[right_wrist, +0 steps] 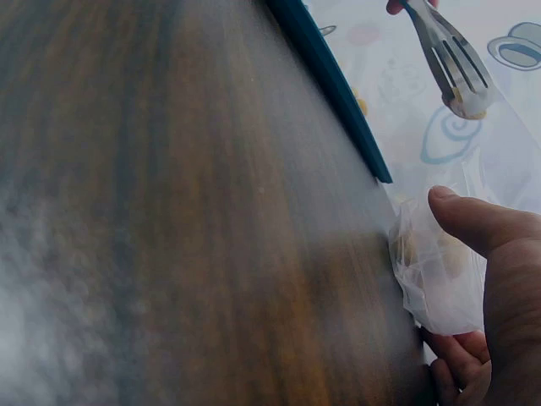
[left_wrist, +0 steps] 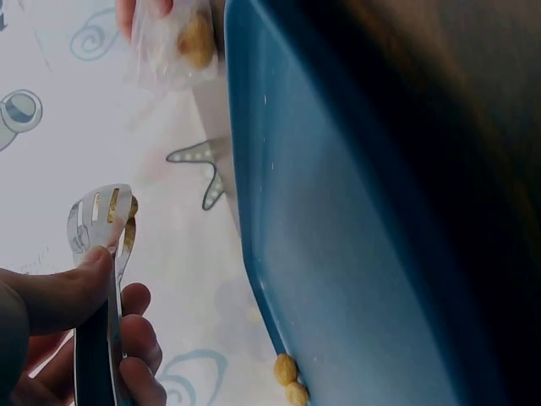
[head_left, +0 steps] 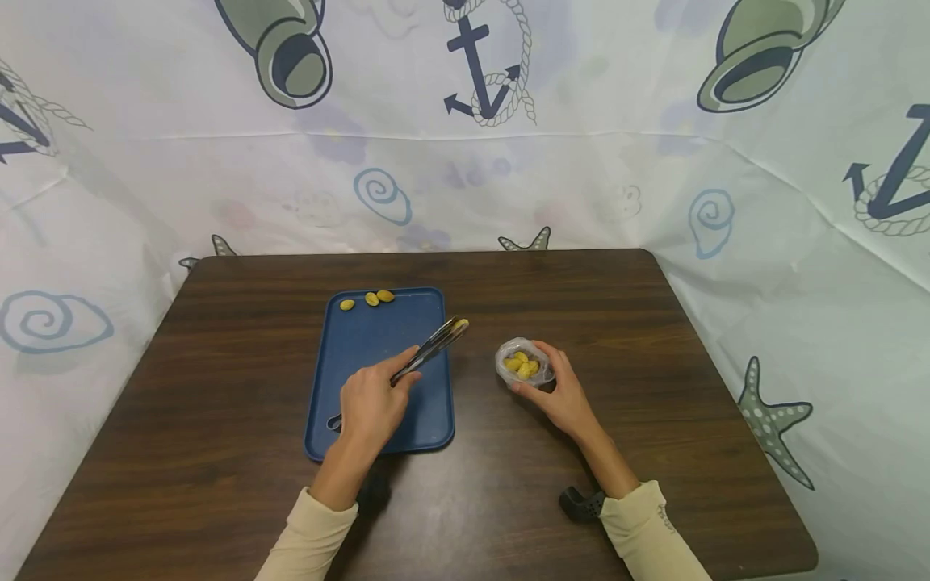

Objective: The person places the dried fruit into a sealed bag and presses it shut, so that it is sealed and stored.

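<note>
My left hand [head_left: 372, 403] grips metal tongs [head_left: 430, 347] above the blue tray [head_left: 425, 424]. A small yellow, nut-like piece [head_left: 461, 324] sits between the slotted tips, which the left wrist view shows as the slotted tong head [left_wrist: 101, 216]. To the right of the tray, my right hand [head_left: 559, 397] holds a clear plastic bag [head_left: 501, 367] by its side, thumb and fingers around it. Several yellow pieces [head_left: 523, 365] lie inside the bag, whose mouth faces up. In the right wrist view the bag [right_wrist: 444, 292] partly hides its contents.
Three more yellow pieces [head_left: 372, 298] lie along the far edge of the tray. Under everything is a dark wooden table [head_left: 218, 379]. A white cloth with sea prints [head_left: 436, 153] hangs behind and beside it.
</note>
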Tool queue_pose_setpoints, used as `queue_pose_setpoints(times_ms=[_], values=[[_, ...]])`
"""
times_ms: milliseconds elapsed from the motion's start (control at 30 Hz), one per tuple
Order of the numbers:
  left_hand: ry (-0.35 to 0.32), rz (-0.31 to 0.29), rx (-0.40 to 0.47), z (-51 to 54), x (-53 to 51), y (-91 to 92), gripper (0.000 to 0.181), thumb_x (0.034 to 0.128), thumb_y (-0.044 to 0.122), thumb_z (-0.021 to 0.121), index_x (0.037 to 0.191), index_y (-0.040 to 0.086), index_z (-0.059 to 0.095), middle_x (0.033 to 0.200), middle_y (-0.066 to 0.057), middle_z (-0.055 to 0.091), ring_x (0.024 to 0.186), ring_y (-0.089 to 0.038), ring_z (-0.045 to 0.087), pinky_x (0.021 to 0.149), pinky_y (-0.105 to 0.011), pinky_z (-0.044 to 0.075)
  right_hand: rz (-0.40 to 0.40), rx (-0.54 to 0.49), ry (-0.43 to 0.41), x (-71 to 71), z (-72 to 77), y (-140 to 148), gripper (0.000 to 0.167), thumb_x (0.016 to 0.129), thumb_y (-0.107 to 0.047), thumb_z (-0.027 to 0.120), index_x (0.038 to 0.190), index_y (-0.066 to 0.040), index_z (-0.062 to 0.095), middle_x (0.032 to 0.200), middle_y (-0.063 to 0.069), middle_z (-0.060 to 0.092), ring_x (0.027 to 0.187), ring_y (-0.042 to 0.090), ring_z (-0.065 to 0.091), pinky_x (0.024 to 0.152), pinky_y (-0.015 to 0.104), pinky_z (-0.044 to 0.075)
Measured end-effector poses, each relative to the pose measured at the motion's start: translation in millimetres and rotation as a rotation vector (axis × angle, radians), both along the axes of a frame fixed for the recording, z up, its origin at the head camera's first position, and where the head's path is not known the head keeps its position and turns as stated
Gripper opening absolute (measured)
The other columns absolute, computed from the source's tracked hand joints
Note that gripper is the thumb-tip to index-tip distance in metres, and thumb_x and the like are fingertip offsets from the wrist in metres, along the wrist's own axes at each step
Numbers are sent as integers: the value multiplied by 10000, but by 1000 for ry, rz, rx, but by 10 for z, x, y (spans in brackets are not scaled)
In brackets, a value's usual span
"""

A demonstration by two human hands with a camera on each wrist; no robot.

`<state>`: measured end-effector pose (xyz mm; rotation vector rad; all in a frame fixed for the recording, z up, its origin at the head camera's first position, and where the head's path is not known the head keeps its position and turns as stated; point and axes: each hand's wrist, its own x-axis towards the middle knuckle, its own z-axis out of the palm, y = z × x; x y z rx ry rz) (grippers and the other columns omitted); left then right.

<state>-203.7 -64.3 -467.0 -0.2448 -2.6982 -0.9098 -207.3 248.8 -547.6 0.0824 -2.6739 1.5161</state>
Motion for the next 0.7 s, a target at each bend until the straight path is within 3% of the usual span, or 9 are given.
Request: queue_pose_setpoints(times_ms=[167,300,467,700], values=[[14,-34,15,12,37,61,418,875,207,827,1286,222,750,837,-123,790,459,-122,292,474,-293,244,0,-1,8,-10,-7,0,796,848,-371,851,1527,-296,442,1417,67,511,1225,270,522,1045,495,387],[28,-70,5,47,47,113,412,879,199,823,1284,232,752,790,-94,776,444,-96,247,459,-278,222,-1,3,5,-16,-14,6,796,852,-386,845,1530,-306,435,1424,65,506,1219,273,524,1039,495,391],[41,-124,-14,81,57,204,409,888,203,813,1289,248,748,982,-84,815,421,-68,234,450,-255,213,-7,9,-1,-3,-17,6,796,856,-395,841,1533,-321,428,1431,59,502,1211,271,527,1028,492,397],[83,-190,-33,78,88,322,402,885,225,810,1283,228,753,1056,-55,812,426,-44,235,452,-230,185,-8,8,3,7,0,-10,797,851,-387,845,1531,-306,436,1380,65,519,1152,257,531,995,468,401]])
